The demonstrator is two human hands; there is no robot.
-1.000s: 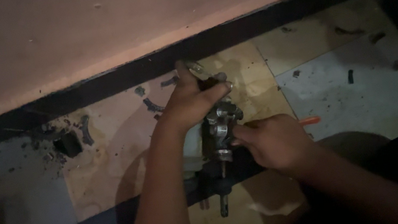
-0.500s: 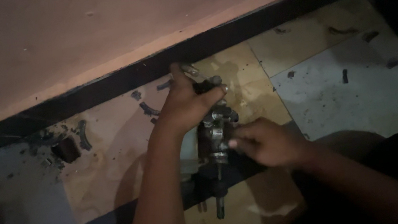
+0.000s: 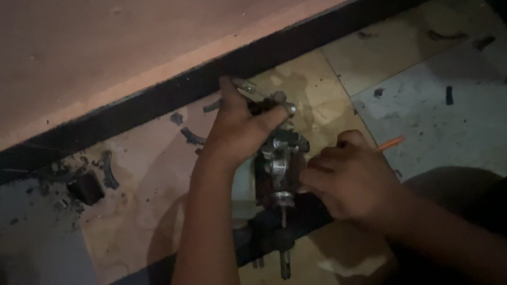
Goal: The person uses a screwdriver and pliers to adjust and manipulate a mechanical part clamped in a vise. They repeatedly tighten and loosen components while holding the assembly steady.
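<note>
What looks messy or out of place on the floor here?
Small dark metal bits lie scattered on the stained tiles left of the left hand. The right hand rests on the metal part, which looks grimy.

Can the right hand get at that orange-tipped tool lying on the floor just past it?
Probably yes. The orange-tipped tool lies on the pale floor just beyond the right hand, with nothing between them. But that hand is resting on the metal assembly, so it would have to let go first.

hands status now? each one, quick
Left hand: closed on the top of the metal mechanical part.
Right hand: fingers curled against the part's side; an orange-tipped tool sticks out; grip cannot be told.
</note>
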